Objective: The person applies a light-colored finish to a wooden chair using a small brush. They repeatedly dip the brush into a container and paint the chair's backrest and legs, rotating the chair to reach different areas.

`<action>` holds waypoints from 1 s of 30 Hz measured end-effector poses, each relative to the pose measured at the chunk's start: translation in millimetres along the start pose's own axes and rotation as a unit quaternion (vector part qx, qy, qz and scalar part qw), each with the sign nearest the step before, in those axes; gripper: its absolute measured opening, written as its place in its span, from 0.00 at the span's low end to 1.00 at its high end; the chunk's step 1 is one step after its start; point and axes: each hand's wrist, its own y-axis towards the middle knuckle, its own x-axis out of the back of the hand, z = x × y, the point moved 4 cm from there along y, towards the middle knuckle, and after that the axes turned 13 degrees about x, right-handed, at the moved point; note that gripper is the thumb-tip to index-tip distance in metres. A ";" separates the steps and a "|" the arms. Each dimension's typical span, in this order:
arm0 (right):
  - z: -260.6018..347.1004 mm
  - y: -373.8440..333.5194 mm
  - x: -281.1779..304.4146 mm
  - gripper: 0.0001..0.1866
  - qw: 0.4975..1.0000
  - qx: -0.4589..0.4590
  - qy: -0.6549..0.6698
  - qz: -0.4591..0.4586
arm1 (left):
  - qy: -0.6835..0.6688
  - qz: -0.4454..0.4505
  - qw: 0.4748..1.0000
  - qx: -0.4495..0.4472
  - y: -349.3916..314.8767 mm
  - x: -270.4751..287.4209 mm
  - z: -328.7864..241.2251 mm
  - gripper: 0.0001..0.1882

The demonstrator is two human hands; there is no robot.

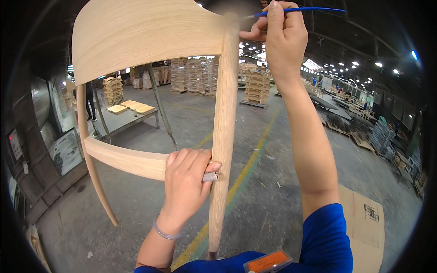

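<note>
Wooden chair frame point(225, 104) upright before person. Left hand point(187, 179) wrapped around lower rail point(129, 158) by right-hand post point(223, 136), small grey roll point(210, 176) in fingers. Right hand point(287, 41) raised, pinching thin blue-handled brush point(309, 8) near post top; blur hides contact. Backrest point(145, 34) blocks background; low table point(129, 126), stacked wooden parts point(257, 86) beyond. Cardboard point(362, 232) lower right.

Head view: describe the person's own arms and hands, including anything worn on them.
The left hand and right hand are ungloved. A pale, smooth bangle circles the left wrist; the right wrist is bare. A short, plain blue sleeve ends near the right elbow, leaving the forearm uncovered. Beside the left forearm, only a sliver of blue cloth shows.
</note>
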 end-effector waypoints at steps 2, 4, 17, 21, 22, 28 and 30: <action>-1.6 -2.1 5.3 0.11 1.000 0.011 -0.017 0.003 | 0.012 0.005 1.000 -0.008 -1.7 -6.2 -4.3 0.08; -5.9 -3.4 4.7 0.11 0.999 0.030 -0.033 0.001 | 0.030 0.004 0.999 -0.009 2.1 -9.1 -2.3 0.09; -51.4 -17.5 -6.6 0.08 0.995 0.099 -0.018 -0.010 | 0.062 -0.015 0.998 0.010 14.7 -33.0 10.5 0.10; -65.7 -23.6 -10.5 0.08 0.996 0.091 0.005 -0.015 | 0.071 -0.018 0.997 0.023 17.7 -38.5 16.1 0.11; -68.8 -24.7 -12.4 0.08 0.996 0.081 0.014 -0.018 | 0.076 -0.016 0.997 0.021 18.3 -38.9 16.7 0.11; -82.0 -33.3 -18.2 0.08 0.996 0.086 0.016 -0.018 | 0.086 -0.021 0.996 0.025 21.3 -46.8 25.4 0.10; -82.4 -33.2 -20.0 0.08 0.994 0.102 0.014 -0.020 | 0.085 -0.019 0.996 0.034 21.9 -47.5 27.9 0.09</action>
